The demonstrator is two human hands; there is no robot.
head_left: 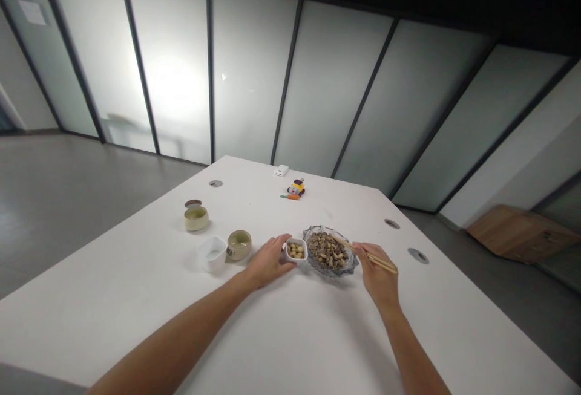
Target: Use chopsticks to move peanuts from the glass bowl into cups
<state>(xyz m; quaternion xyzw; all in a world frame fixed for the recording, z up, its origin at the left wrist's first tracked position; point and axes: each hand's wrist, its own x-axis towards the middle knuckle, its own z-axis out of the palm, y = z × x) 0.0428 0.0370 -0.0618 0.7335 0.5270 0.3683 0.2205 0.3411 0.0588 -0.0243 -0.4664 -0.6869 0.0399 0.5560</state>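
Now, a right hand [379, 277] is gripping chopsticks [382, 262] over a glass bowl [352, 267] of brown seeds [324, 248]. Just left, the left hand [267, 262] is clasping a small white dish [297, 261] of nuts [296, 251], while a greenish cup [240, 255] is standing farther left.

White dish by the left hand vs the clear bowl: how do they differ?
Size: the white dish is smaller; the clear bowl is much wider.
Look: the dish is plain and rounded-square; the bowl is see-through with a jagged rim.
Contents: the dish holds pale, nut-like pieces; the bowl holds mostly brown, shell-like pieces.
Both sit on the table.
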